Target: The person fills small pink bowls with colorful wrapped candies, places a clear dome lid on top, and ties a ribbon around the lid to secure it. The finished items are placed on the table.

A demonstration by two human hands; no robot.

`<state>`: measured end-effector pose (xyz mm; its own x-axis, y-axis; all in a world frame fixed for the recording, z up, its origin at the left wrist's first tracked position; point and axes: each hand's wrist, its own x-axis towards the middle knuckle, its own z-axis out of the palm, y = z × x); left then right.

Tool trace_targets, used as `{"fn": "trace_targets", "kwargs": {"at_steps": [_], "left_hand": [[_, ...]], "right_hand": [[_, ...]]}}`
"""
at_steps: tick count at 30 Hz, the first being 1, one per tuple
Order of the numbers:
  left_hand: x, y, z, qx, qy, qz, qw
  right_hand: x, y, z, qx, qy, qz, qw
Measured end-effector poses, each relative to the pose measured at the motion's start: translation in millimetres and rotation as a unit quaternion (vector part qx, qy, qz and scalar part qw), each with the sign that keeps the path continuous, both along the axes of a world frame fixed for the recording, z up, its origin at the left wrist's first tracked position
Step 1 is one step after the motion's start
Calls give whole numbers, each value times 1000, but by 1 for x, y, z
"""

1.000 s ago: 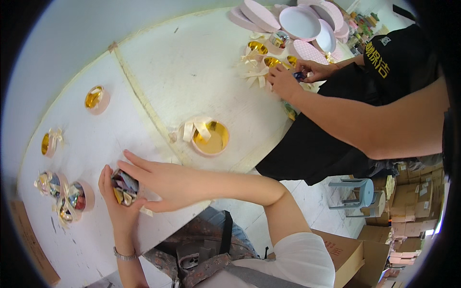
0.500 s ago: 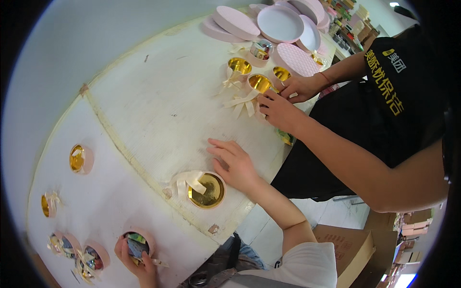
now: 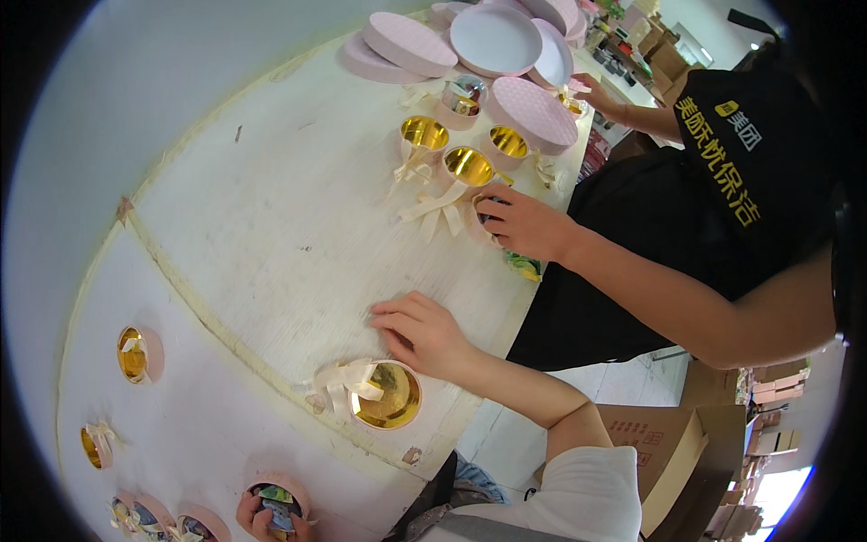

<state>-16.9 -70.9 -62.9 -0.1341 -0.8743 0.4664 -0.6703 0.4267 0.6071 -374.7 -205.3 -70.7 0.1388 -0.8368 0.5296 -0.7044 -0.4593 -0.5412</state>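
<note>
Gripping pink box with left fingers

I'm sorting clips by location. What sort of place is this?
Probably a small packing workshop: round pink gold-lined boxes on a long white wooden table, with brown cardboard cartons nearby.

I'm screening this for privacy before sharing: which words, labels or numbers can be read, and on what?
Wording withheld; only its place is given.
Co-worker's black garment: large yellow and white lettering, legible.
Cardboard box: reddish print, too small to read reliably.
</note>
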Motion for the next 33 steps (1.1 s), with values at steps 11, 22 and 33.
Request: {"fn": "trace_targets", "kwargs": {"at_steps": [11, 22, 33], "left_hand": [[12, 7, -37, 21, 107, 40, 993], [21, 39, -17, 33, 61, 57, 996], [20, 67, -4, 34, 79, 82, 993]], "right_hand": [[-1, 5, -8, 89, -164, -55, 981], [3, 22, 14, 16, -336, -78, 939], [23, -2, 22, -195, 14, -101, 976]]}}
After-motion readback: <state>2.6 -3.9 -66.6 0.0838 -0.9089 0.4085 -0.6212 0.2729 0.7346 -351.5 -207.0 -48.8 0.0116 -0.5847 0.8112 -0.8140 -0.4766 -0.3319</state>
